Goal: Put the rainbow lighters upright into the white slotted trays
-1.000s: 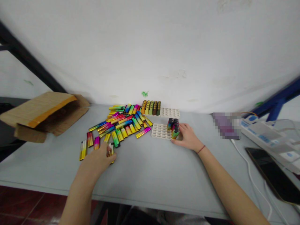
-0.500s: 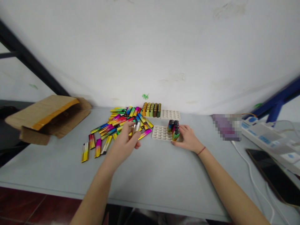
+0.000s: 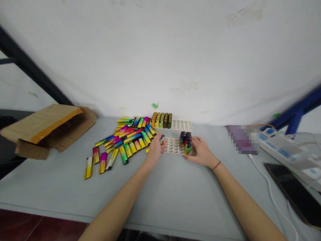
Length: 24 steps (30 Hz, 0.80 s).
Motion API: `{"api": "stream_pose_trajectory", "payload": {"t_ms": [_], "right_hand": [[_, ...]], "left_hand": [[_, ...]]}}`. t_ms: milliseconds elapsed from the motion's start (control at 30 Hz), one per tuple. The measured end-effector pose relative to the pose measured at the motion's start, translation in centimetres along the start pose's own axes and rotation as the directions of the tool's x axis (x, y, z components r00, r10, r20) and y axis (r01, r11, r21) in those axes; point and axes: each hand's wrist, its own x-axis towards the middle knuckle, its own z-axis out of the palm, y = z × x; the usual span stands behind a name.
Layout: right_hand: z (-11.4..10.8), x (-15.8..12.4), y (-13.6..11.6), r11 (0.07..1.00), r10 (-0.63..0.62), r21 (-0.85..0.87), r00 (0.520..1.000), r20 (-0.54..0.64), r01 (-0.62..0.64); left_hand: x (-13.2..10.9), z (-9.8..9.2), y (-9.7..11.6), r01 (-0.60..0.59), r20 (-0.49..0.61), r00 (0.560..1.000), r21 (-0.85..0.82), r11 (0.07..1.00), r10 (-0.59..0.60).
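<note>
My left hand (image 3: 154, 149) is closed around a lighter (image 3: 163, 137), whose dark top pokes out above the fingers. It is at the left end of a white tray (image 3: 172, 146) with rows of round hollows. Several shiny coloured lighters (image 3: 186, 141) stand upright at that tray's right end. My right hand (image 3: 203, 154) grips this end, thumb at the front corner and fingers behind, next to the standing lighters. Left of my hands lies a loose pile of metallic rainbow lighters (image 3: 127, 135); some lie singly nearer the front.
Against the wall, a block of upright lighters (image 3: 162, 120) stands beside a second white tray (image 3: 182, 125). An open cardboard box (image 3: 57, 125) lies at the left. On the right are a power strip (image 3: 283, 147), a black phone (image 3: 291, 190), a white cable (image 3: 265, 180) and a blurred-out item (image 3: 242, 139).
My left hand has moved right with the lighter, from over the pile to the tray's left end. My right hand stays at the tray's right end.
</note>
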Motion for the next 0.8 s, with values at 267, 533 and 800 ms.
{"api": "stream_pose_trajectory", "payload": {"t_ms": [267,533,800], "right_hand": [[0.0,0.0,0.0,1.000,0.005,0.005,1.000,0.010,-0.005],[0.0,0.0,-0.1,1.000,0.007,-0.012,1.000,0.005,-0.007],[0.1,0.0,0.0,1.000,0.006,-0.014,1.000,0.001,-0.006]], "left_hand": [[-1.0,0.3,0.1,0.111,-0.040,0.992,-0.156,0.982,-0.119],[-1.3,0.4,-0.1,0.114,-0.053,0.990,-0.233,0.966,-0.130],[-1.4,0.3,0.0,0.086,-0.062,0.992,-0.272,0.959,-0.106]]}}
